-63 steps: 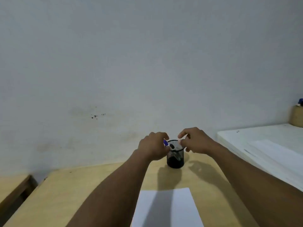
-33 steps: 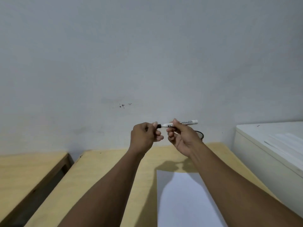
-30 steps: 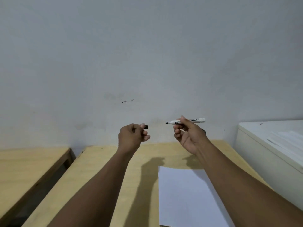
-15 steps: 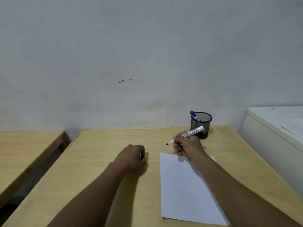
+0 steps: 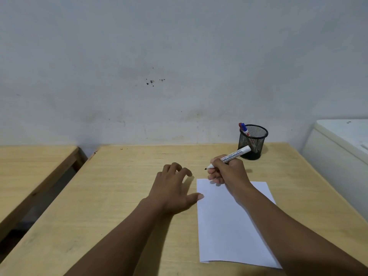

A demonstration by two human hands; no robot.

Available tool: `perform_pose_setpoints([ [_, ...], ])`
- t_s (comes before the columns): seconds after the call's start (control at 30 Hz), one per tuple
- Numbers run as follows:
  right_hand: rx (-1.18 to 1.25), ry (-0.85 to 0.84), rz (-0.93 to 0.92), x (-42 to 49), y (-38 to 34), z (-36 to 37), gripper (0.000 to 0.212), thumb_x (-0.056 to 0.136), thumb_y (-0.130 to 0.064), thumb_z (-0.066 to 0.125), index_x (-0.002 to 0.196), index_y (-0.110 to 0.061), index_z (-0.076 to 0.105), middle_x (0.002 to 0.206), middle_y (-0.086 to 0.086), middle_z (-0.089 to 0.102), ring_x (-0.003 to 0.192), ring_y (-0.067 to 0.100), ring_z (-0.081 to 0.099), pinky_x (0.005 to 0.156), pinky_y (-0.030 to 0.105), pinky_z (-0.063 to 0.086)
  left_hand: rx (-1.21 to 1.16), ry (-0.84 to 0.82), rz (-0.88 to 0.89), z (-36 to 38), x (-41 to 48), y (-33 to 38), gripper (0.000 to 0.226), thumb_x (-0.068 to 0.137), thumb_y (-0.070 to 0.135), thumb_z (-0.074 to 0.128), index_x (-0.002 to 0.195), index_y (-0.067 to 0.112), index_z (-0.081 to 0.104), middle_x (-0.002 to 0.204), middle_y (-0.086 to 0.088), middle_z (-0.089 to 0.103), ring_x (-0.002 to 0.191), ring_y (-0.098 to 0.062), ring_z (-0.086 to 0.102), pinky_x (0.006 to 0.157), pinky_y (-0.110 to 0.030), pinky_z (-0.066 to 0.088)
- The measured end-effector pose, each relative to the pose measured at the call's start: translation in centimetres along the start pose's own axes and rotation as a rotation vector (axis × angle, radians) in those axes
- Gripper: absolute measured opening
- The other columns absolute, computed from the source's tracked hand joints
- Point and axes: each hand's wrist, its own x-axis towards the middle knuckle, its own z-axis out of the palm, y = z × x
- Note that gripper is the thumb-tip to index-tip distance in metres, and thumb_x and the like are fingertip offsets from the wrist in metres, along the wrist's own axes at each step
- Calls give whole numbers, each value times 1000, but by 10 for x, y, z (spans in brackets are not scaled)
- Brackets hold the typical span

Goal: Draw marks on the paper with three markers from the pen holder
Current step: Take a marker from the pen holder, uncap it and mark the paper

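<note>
Pale grey wall [image 5: 179, 56] across upper frame, dark specks at centre, wooden table [image 5: 119, 196] below, second table [image 5: 29, 162] left, white cabinet [image 5: 338, 156] right

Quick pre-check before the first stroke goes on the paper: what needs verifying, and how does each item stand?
1. Marker gripped in right hand: ok.
2. Tip uncapped: ok, dark nib exposed.
3. Tip over the paper: not ok, it hangs beyond the far edge.
4. Paper steadied: not ok, left hand only has its thumb at the sheet's edge.
5. Sheet unmarked: ok.
6. Pen holder holds further markers: ok, coloured caps show.
</note>
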Motion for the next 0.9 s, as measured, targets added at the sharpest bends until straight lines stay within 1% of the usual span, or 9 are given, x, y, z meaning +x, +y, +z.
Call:
perform_pose_setpoints([
  [0.07, -75, -21, -26, 0, 7, 5, 6, 87, -8, 65, 82, -6, 67, 68, 16, 69, 55, 27, 64, 49, 29, 43, -7, 11, 4, 4, -1, -5, 81, 69, 88, 54, 131, 35, 54, 131, 9, 50, 126, -17, 42, 101, -38, 40],
  [0.17, -236, -32, -104, 1, 16, 13, 3, 83, -8, 69, 83, -5, 69, 71, 16, 76, 59, 31, 74, 51, 32, 51, -53, 46, -8, 12, -1, -10, 83, 66, 89, 55, 128, 34, 57, 129, 10, 52, 125, -15, 45, 101, -38, 41],
  [0.3, -395, 24, -179, -1, 23, 17, 8, 79, -16, 71, 82, -9, 72, 66, 7, 76, 57, 19, 76, 56, 34, 58, -100, 82, -27, 17, -2, -13, 85, 63, 90, 56, 126, 33, 58, 128, 12, 54, 125, -14, 47, 104, -39, 40],
  [0.43, -406, 35, -201, 0, 25, 16, 8, 76, -15, 70, 77, -8, 71, 62, 8, 75, 54, 18, 74, 59, 39, 60, -103, 52, -47, 16, 0, -14, 89, 62, 92, 54, 128, 32, 57, 131, 12, 53, 128, -13, 45, 107, -38, 37],
  [0.5, -421, 23, -217, 0, 26, 16, 7, 75, -14, 71, 77, -7, 71, 61, 7, 74, 52, 15, 72, 62, 39, 62, -108, 44, -52, 16, 0, -14, 89, 62, 91, 55, 129, 32, 57, 131, 11, 53, 128, -14, 44, 108, -39, 37],
  [0.63, -448, 19, -224, 0, 28, 18, 9, 74, -16, 71, 76, -8, 71, 60, 7, 74, 50, 12, 70, 63, 41, 61, -107, 18, -60, 14, -1, -13, 91, 62, 91, 55, 130, 32, 55, 132, 10, 52, 129, -15, 44, 109, -41, 36],
  [0.8, -410, -15, -193, 3, 30, 17, 16, 65, -20, 70, 72, -6, 69, 60, 13, 72, 49, 18, 66, 58, 46, 60, -109, 4, -69, 12, -1, -12, 92, 62, 91, 54, 131, 31, 55, 134, 9, 52, 131, -15, 43, 110, -41, 36],
  [0.83, -403, -19, -185, 3, 30, 17, 15, 65, -19, 70, 71, -5, 69, 61, 15, 72, 49, 20, 66, 57, 45, 59, -111, 5, -74, 12, -1, -12, 92, 62, 92, 54, 130, 31, 56, 133, 9, 52, 130, -15, 43, 109, -40, 36],
  [0.9, -358, -3, -159, 5, 28, 16, 9, 74, -13, 70, 75, -5, 70, 64, 16, 74, 53, 23, 69, 56, 41, 57, -113, 1, -82, 11, -2, -11, 91, 61, 92, 55, 128, 30, 56, 131, 10, 52, 127, -13, 44, 108, -40, 37],
])
